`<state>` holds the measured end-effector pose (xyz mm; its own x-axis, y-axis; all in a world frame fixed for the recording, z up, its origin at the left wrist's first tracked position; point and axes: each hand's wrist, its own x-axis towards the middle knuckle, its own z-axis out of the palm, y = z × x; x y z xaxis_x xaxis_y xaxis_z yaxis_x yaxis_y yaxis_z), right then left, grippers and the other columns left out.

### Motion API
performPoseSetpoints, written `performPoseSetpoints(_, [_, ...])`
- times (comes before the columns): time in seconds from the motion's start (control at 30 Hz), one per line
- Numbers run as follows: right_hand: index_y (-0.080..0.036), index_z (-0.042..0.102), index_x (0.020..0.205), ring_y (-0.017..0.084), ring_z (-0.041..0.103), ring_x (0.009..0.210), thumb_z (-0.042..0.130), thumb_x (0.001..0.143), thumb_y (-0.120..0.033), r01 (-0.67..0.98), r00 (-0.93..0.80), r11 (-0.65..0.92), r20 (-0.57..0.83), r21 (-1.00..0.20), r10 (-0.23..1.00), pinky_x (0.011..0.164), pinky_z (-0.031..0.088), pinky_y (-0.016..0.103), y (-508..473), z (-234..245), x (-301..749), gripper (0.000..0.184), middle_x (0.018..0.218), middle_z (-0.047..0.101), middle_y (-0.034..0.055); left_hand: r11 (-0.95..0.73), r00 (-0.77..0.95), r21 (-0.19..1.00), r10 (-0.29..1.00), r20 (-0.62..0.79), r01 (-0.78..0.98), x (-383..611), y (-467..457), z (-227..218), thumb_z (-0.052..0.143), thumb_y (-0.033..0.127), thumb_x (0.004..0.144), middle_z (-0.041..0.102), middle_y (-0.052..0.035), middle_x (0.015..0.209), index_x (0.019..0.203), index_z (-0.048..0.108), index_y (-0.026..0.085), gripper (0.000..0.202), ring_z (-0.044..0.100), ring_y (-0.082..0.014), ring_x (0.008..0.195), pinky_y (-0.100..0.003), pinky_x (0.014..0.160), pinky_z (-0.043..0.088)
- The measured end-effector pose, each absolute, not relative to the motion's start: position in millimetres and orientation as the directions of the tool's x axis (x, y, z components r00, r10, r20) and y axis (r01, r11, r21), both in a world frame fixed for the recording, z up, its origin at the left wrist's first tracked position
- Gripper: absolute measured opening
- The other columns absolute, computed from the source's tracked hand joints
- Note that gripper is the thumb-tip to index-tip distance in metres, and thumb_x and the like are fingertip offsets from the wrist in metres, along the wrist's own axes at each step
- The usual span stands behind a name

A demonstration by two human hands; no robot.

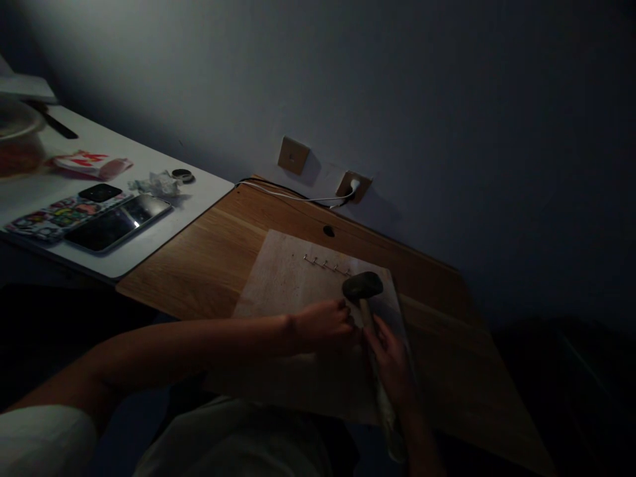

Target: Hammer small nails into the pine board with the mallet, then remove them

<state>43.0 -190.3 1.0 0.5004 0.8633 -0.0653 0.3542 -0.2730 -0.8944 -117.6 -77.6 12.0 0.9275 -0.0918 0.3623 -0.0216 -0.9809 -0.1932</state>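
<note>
A pale wooden board [288, 278] lies on the brown wooden table [213, 258], with a short row of small nails [328, 266] standing near its far edge. My right hand [392, 361] is wrapped round the handle of a mallet with a dark head [362, 286], which hovers just over the board near the nails. My left hand [322, 324] rests on the board right beside the mallet head, fingers curled in a pinch on something too small and dark to make out.
A white table [149, 248] at the left carries two phones [116, 222], a colourful phone case [54, 217], a red-and-white packet [92, 163], crumpled wrap and a bowl [17, 136]. Wall sockets [354, 185] with a white cable [288, 194] sit behind the table. The room is dim.
</note>
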Motion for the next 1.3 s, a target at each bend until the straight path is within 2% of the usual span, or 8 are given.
performPoseSetpoints(0.1, [-0.02, 0.075, 0.117, 0.031, 0.071, 0.108, 0.068, 0.083, -0.06, 0.354, 0.506, -0.251, -0.041, -0.901, 0.861, 0.087, 0.057, 0.035, -192.5, -1.8, 41.8, 0.053, 0.115, 0.077, 0.0107, -0.986, 0.925, -0.153, -0.115, 0.361, -0.063, -123.8, -61.6, 19.1, 0.063, 0.018, 0.097, 0.073, -0.0042, 0.08, 0.091, 0.073, 0.019, 0.012, 0.068, -0.0203, 0.076, -0.035, 0.068, 0.048])
performPoseSetpoints(0.2, [-0.019, 0.072, 0.121, 0.022, 0.07, 0.075, 0.067, 0.085, -0.06, 0.304, 0.505, -0.276, -0.092, -0.912, 0.858, 0.063, 0.056, 0.03, -194.8, -1.7, 38.2, 0.054, 0.087, 0.072, 0.0042, -0.997, 0.92, 0.014, -0.066, 0.387, -0.077, -145.7, -22.8, 26.0, 0.065, 0.011, 0.092, 0.074, -0.0036, 0.085, 0.096, 0.073, 0.02, 0.012, 0.069, -0.0175, 0.079, -0.03, 0.072, 0.049])
performPoseSetpoints(0.3, [-0.019, 0.066, 0.123, 0.011, 0.047, 0.041, 0.066, 0.084, -0.062, 0.196, 0.494, -0.333, -0.2, -0.922, 0.846, 0.036, 0.037, 0.023, -196.1, 0.7, 32.9, 0.058, 0.066, 0.055, -0.0062, -0.933, 0.879, 0.356, 0.216, 0.425, 0.058, -174.8, 27.3, 27.1, 0.063, 0.009, 0.09, 0.075, -0.0028, 0.088, 0.097, 0.073, 0.018, 0.015, 0.069, -0.0126, 0.077, -0.022, 0.069, 0.048])
performPoseSetpoints(0.37, [-0.02, 0.065, 0.119, 0.009, 0.042, 0.038, 0.068, 0.083, -0.062, 0.16, 0.492, -0.33, -0.214, -0.93, 0.844, 0.033, 0.032, 0.021, -196.2, 3.0, 30.0, 0.056, 0.066, 0.051, -0.0078, -0.846, 0.8, 0.506, 0.417, 0.431, 0.169, -191.2, 56.0, 23.7, 0.063, 0.01, 0.087, 0.075, -0.0007, 0.085, 0.096, 0.074, 0.017, 0.016, 0.068, -0.0099, 0.071, -0.019, 0.067, 0.046])
performPoseSetpoints(0.43, [-0.02, 0.065, 0.113, 0.008, 0.043, 0.039, 0.07, 0.082, -0.06, 0.151, 0.491, -0.309, -0.201, -0.939, 0.848, 0.034, 0.033, 0.02, -195.9, 5.2, 28.3, 0.051, 0.066, 0.052, -0.0075, -0.787, 0.733, 0.571, 0.529, 0.428, 0.235, -201.7, 74.9, 17.8, 0.061, 0.01, 0.085, 0.076, 0.0, 0.084, 0.094, 0.075, 0.016, 0.017, 0.067, -0.0089, 0.07, -0.018, 0.068, 0.047])
performPoseSetpoints(0.67, [-0.021, 0.066, 0.107, 0.008, 0.044, 0.038, 0.072, 0.081, -0.059, 0.146, 0.481, -0.31, -0.207, -0.939, 0.852, 0.033, 0.033, 0.02, -194.1, 7.7, 27.5, 0.047, 0.064, 0.052, -0.0078, -0.709, 0.735, 0.633, 0.601, 0.313, 0.311, -206.4, 84.1, -3.6, 0.061, 0.011, 0.082, 0.077, -0.0005, 0.085, 0.097, 0.078, 0.017, 0.023, 0.067, -0.0094, 0.071, -0.017, 0.067, 0.047])
performPoseSetpoints(1.13, [-0.021, 0.067, 0.105, 0.008, 0.044, 0.04, 0.073, 0.08, -0.058, 0.143, 0.487, -0.303, -0.199, -0.942, 0.851, 0.034, 0.034, 0.021, -195.0, 11.1, 25.7, 0.045, 0.065, 0.052, -0.0065, -0.727, 0.751, 0.617, 0.58, 0.316, 0.301, -205.2, 84.5, -9.3, 0.06, 0.012, 0.084, 0.077, -0.0028, 0.091, 0.1, 0.077, 0.016, 0.024, 0.069, -0.0115, 0.077, -0.019, 0.071, 0.048])
performPoseSetpoints(1.3, [-0.019, 0.066, 0.118, 0.009, 0.044, 0.041, 0.071, 0.082, -0.058, 0.187, 0.493, -0.311, -0.185, -0.932, 0.85, 0.035, 0.036, 0.022, -193.2, 17.7, 20.8, 0.053, 0.065, 0.052, -0.0071, -0.73, 0.743, 0.617, 0.581, 0.332, 0.294, -202.2, 81.6, -10.4, 0.062, 0.012, 0.083, 0.075, -0.0041, 0.088, 0.098, 0.077, 0.016, 0.021, 0.067, -0.0121, 0.075, -0.021, 0.072, 0.05])
